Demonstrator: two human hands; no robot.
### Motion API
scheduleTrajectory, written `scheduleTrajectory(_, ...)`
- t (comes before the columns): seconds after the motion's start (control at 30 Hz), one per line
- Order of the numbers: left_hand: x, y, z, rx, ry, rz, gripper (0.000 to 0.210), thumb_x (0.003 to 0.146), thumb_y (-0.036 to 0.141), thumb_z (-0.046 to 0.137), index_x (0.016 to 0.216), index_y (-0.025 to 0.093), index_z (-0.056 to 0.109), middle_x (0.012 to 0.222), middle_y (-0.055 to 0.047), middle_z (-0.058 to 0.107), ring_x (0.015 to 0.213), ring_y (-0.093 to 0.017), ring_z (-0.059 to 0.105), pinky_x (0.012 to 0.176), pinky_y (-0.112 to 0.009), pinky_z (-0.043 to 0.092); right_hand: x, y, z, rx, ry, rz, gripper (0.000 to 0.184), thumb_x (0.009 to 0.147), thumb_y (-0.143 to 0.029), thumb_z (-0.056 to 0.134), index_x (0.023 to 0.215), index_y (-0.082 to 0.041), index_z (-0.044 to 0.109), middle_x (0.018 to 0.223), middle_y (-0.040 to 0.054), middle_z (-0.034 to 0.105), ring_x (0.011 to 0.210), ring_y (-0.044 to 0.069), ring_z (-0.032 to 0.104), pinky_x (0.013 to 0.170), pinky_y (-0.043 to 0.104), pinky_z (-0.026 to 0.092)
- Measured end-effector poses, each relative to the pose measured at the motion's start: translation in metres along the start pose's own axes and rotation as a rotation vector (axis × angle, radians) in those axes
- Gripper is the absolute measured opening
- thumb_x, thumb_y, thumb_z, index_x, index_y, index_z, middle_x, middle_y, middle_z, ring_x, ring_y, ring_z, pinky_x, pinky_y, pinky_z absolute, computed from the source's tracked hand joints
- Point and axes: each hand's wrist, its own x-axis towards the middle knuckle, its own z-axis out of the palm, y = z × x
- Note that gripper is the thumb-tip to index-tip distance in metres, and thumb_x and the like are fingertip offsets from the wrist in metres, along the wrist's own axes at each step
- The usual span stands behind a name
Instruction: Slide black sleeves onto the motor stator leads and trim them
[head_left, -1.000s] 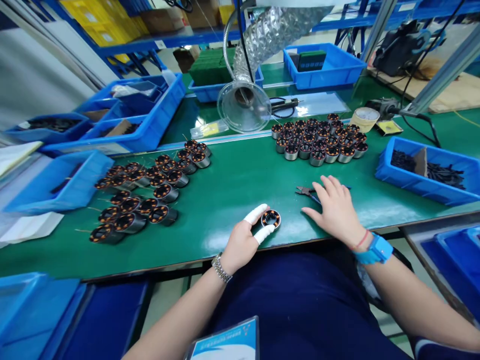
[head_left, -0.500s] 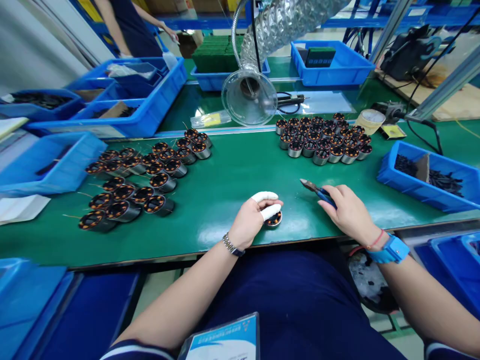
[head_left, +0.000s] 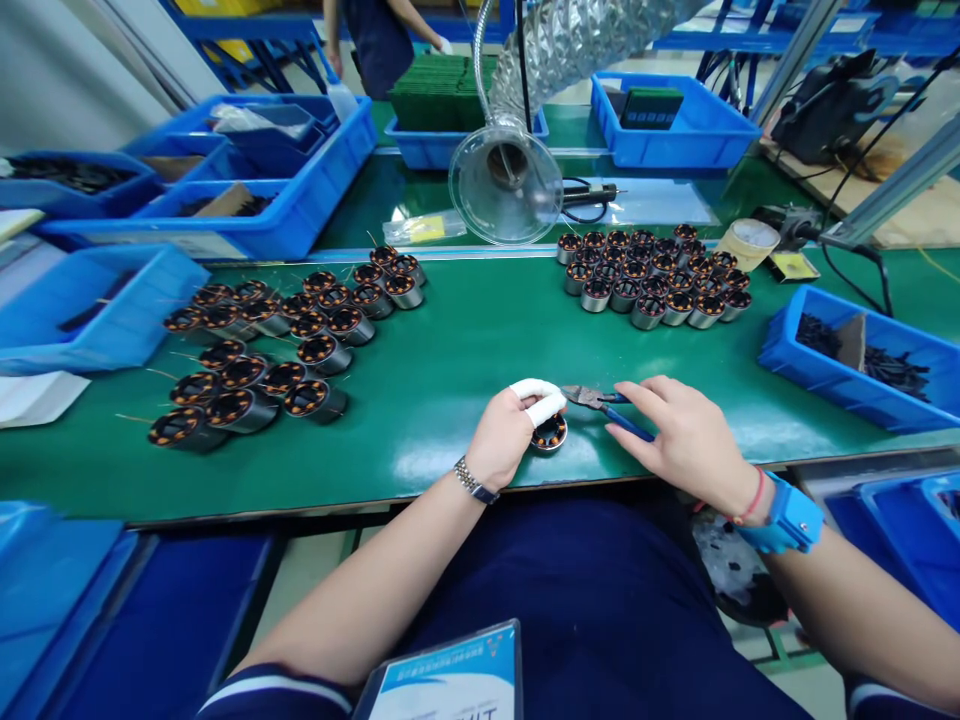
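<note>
Coil (head_left: 551,446)'s on the bench (head_left: 480,330), left hand (head_left: 505,435) curled over it; can't tell if it's pinching anything. Right hand (head_left: 686,438)'s gripping pliers (head_left: 594,398), right of the coil. I'd angle the nose clear of those fingertips.

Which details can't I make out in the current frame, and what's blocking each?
All in the head view:
Upper-left part of the wound ring: hidden behind the left hand's white-covered fingers.
Whether the tips of the pliers in the right hand grip anything: too small to tell.
Badge text: blurred, and cut off by the bottom edge.
Co-worker's head: cut off by the top edge.
</note>
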Motion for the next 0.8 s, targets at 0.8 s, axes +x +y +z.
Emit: scheduleTrajectory(0.8,-0.0042,-0.0062,-0.0061,-0.129,0.033,0.018,0.025,0.062,0.020,0.071,0.085,0.017,0.062,0.083,-0.001,0.065,0.079,-0.014,0.059,0.077,-0.027,0.043,-0.0005,-0.0028,-0.0062,0.005,0.048,0.028,0.040,0.084,-0.044,0.044,0.110,-0.017,0.054,0.088,0.0079,0.059,0.080,0.019,0.054,0.068,0.030,0.042)
